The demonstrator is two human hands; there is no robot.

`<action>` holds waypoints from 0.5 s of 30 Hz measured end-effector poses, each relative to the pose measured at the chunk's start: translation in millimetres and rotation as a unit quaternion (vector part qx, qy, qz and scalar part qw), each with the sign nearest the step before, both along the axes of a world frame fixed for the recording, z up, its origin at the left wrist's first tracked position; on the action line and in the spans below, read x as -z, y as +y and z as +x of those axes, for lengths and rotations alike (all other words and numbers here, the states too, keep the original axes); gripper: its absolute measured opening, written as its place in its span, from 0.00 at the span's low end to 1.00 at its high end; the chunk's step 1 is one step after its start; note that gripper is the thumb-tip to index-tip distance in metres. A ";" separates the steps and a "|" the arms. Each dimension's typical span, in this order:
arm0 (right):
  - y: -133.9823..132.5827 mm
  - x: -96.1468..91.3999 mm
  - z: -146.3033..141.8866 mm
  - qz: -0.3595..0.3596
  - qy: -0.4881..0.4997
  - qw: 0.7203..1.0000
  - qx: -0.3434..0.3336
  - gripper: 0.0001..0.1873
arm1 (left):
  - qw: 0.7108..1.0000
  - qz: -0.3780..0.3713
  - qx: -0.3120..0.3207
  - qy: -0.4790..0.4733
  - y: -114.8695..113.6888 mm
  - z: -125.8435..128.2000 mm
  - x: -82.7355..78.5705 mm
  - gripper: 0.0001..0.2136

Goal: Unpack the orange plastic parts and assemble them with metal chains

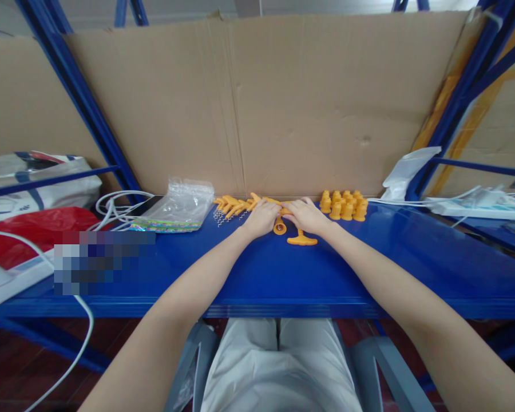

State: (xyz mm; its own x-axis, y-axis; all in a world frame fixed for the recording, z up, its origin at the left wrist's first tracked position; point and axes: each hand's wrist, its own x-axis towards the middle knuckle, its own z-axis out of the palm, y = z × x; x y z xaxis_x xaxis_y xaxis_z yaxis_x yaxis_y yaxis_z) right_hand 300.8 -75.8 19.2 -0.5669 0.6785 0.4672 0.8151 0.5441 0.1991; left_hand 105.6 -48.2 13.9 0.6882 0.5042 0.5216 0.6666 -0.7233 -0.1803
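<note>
My left hand (262, 218) and my right hand (305, 217) are close together over the table, fingers curled inward. Between them shows a yellow corkscrew handle (286, 210), partly covered by the fingers of both hands. Just below stands a yellow bell-shaped piece (280, 228), its round opening facing me. A yellow T-shaped corkscrew (302, 241) lies under my right hand, its handle toward me. Left of my left hand is a pile of yellow-handled corkscrews (234, 205) with metal spirals (220, 217). My fingertips are mostly hidden.
Several yellow bell-shaped pieces (347, 210) stand grouped at the right on the blue table (257, 274). Clear plastic bags (178, 206) lie at the left, beside white cables (111, 203) and a red bag (38, 232). A cardboard sheet (283, 109) closes off the back.
</note>
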 end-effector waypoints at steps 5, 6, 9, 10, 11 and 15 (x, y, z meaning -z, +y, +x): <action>-4.8 -5.2 -5.0 0.009 -0.036 0.999 0.023 0.16 | 1.000 -0.014 -0.011 0.009 -2.7 2.7 -3.2 0.10; -5.2 -5.7 -5.7 0.016 -0.042 0.999 0.024 0.15 | 1.000 -0.016 -0.016 0.010 -3.5 3.4 -3.7 0.10; -4.9 -5.5 -6.2 0.040 -0.053 0.998 0.019 0.13 | 1.000 -0.018 -0.021 0.013 -4.9 5.2 -4.6 0.09; -4.4 -5.1 -6.0 0.045 -0.054 0.997 0.016 0.12 | 1.000 -0.018 -0.021 0.014 -5.1 5.6 -4.7 0.09; -4.0 -4.6 -5.6 0.048 -0.056 0.997 0.014 0.12 | 1.000 -0.017 -0.020 0.015 -5.3 6.0 -4.8 0.09; -2.9 -3.5 -4.1 0.048 -0.052 0.997 0.015 0.12 | 0.999 -0.012 -0.028 0.020 -6.3 7.4 -5.0 0.10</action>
